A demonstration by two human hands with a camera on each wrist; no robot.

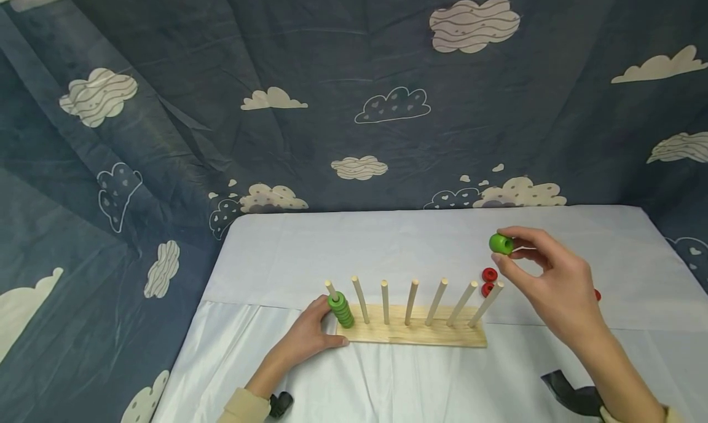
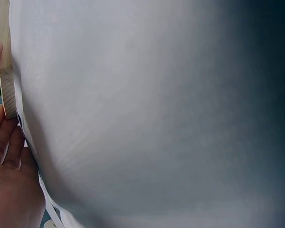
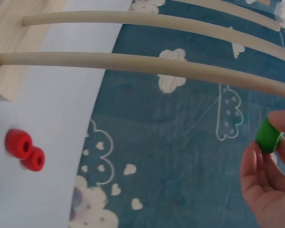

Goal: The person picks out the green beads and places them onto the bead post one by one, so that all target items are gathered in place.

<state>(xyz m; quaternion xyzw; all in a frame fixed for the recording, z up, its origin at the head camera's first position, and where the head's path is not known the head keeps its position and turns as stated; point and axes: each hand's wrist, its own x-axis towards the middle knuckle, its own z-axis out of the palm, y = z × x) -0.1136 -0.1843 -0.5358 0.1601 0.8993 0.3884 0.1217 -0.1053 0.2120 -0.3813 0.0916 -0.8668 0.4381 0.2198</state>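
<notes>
My right hand pinches a green bead between thumb and fingers, raised right of and above the pegs. In the right wrist view the same bead is at the fingertips. A wooden peg board with several upright pegs lies on the white cloth. My left hand holds its left end, thumb along the front edge and fingers behind. On the leftmost peg sits a stack of green beads; the other pegs are bare. The left wrist view catches only part of the hand and the board end.
Two red beads lie together behind the board's right end. Another red piece peeks out beside my right wrist, mostly hidden. A dark cloud-patterned curtain hangs behind the white-covered table.
</notes>
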